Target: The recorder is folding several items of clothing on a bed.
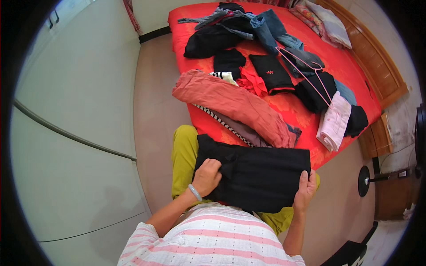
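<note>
A black garment, perhaps trousers or a skirt, lies across my lap in a flat folded rectangle. A small fabric tie or bow shows near its left end. My left hand has its fingers curled on the cloth beside that tie, with a pale bangle on the wrist. At the right end my right hand grips the folded edge, thumb on top and fingers mostly hidden beneath. Just beyond the garment, a salmon-coloured garment lies over a mauve one with a black-and-white checked strip.
The bed has a red cover. On it lie a pink hanger, a folded pink garment, a folded black garment and a heap of dark clothes and jeans. Pale cabinet doors stand left; a fan base stands right.
</note>
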A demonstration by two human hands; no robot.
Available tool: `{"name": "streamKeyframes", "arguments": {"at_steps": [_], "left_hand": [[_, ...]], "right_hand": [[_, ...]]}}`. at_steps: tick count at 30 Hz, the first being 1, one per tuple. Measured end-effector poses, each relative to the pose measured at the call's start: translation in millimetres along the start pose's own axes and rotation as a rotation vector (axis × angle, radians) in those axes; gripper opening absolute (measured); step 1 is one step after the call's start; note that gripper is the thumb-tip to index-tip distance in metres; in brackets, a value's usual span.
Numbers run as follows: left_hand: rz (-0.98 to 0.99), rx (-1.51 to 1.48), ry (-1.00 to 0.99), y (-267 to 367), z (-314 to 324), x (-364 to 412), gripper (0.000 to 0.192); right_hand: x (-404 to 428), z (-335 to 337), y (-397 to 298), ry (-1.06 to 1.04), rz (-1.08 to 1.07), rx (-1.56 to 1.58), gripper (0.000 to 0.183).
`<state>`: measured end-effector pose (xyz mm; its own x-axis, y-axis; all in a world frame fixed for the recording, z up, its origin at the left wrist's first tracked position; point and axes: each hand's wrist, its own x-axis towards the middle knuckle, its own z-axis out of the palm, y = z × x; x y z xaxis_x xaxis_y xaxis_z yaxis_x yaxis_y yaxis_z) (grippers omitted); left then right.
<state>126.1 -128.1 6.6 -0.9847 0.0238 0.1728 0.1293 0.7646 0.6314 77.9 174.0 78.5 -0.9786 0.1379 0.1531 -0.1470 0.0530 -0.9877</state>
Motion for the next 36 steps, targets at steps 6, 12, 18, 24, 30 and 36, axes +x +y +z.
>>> {"name": "streamKeyframes", "arguments": {"at_steps": [6,12,18,24,30,36], "left_hand": [[-0.278,-0.25,0.391,-67.9,-18.4,-11.0,0.026],[-0.32,-0.71,0.456,-72.1,-42.5,-0.3,0.019],[-0.385,-0.549,0.613,-97.4,-70.9,-5.7,0.013],[-0.459,-0.284,0.657,-128.3,-86.3,-10.9,0.015],[-0.702,-0.468,0.664,-176.5,-76.8,-25.4,0.013],[-0.5,-0.543,0.671,-141.0,-88.3,-2.0,0.035]], "right_hand": [[7.9,-12.1,-32.7,0.039,0.116,0.262,0.016],[14.7,0.2,-37.7,0.019,0.105,0.263,0.015],[17.8,-0.2,-61.8,-0.006,0.106,0.276,0.017],[16.2,-13.4,-64.8,0.106,0.07,0.253,0.02],[8.1,-7.2,-52.6,0.16,-0.198,-0.353,0.025],[2.0,-10.7,-51.3,-0.016,-0.028,-0.272,0.022]]}}
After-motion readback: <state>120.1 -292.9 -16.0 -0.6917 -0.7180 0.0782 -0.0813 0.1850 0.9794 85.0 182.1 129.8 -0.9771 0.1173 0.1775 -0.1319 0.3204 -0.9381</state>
